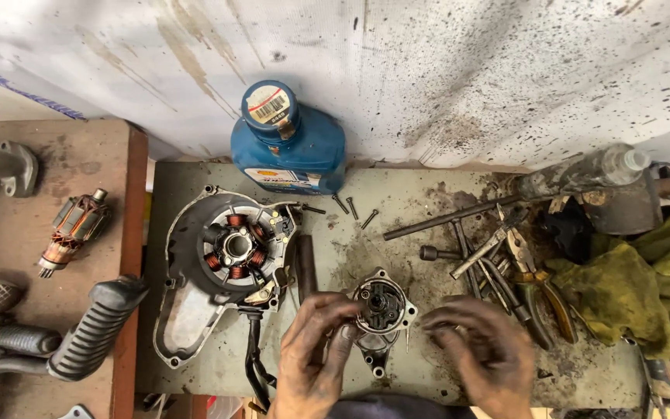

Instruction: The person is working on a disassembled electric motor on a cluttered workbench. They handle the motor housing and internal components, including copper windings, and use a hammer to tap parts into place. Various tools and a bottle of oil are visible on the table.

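While left hand point(316, 353) grips small pump housing point(381, 310) at table point(428, 202) front edge, right hand point(478, 345) hovers beside, fingers curled, seemingly empty. Housing open, bolts point(354, 208) loose near back edge by oil bottle point(288, 143); stator cover point(222, 268) lies left. Looks mid-job.

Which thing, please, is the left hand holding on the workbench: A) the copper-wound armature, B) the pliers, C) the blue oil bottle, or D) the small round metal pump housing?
D: the left hand grips the small metal pump housing, while the other three lie untouched elsewhere.
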